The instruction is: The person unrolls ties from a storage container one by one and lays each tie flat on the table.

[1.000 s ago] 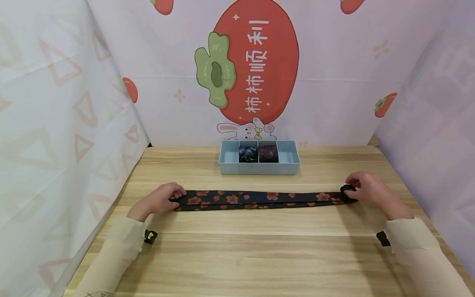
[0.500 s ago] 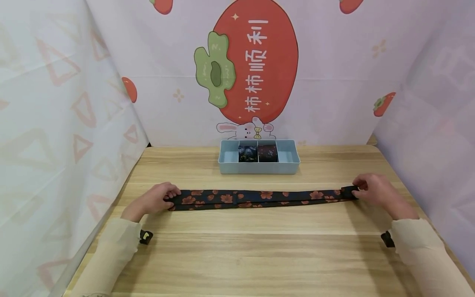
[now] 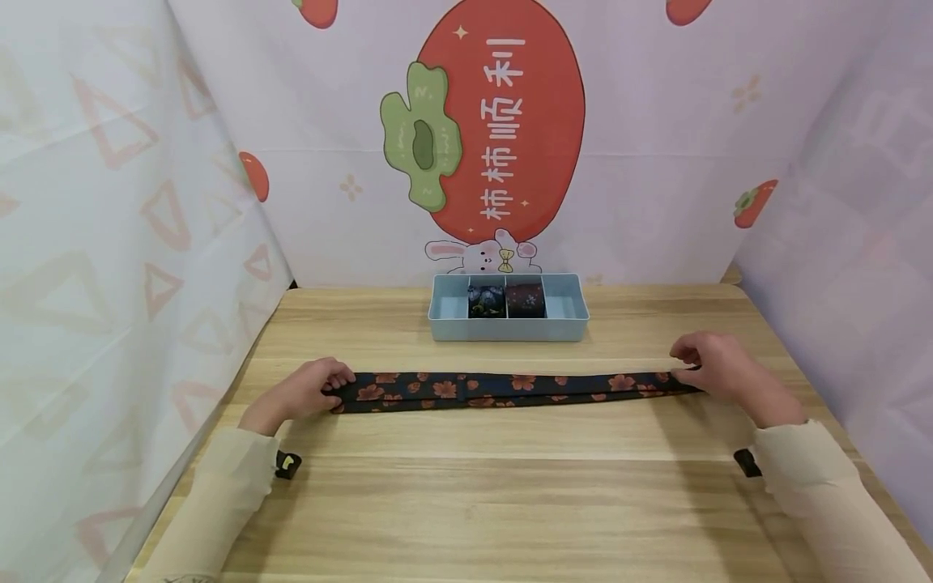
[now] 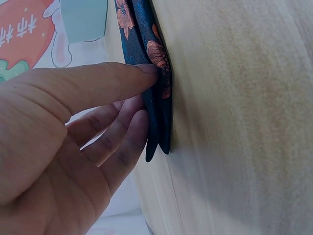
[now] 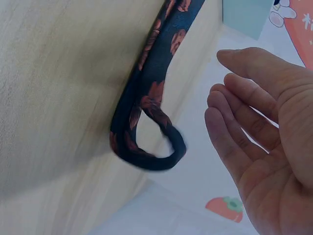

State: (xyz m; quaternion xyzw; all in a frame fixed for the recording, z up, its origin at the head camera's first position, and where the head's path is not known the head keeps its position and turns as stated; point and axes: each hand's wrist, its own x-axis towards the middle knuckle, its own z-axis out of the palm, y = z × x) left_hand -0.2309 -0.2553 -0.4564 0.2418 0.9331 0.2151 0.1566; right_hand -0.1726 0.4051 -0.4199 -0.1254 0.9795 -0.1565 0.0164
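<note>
A dark tie with orange flowers (image 3: 510, 387) lies folded double across the wooden table (image 3: 466, 502), stretched left to right. My left hand (image 3: 309, 393) holds its left end. In the left wrist view the thumb (image 4: 122, 81) presses on the tie (image 4: 159, 54) and the fingers meet its edge, pinching it. My right hand (image 3: 717, 368) hovers at the folded right end. In the right wrist view its fingers (image 5: 234, 122) are straight and apart from the tie's loop (image 5: 146, 152), which stands free.
A light blue divided tray (image 3: 452, 328) stands at the back centre, with two rolled ties (image 3: 487, 301) (image 3: 526, 300) in its middle compartments. Patterned cloth walls close in the table at the left, back and right.
My right hand has let go of the folded end and drawn slightly left above it. The tie shifted a little to the left a second ago; the left hand has since stayed put.
</note>
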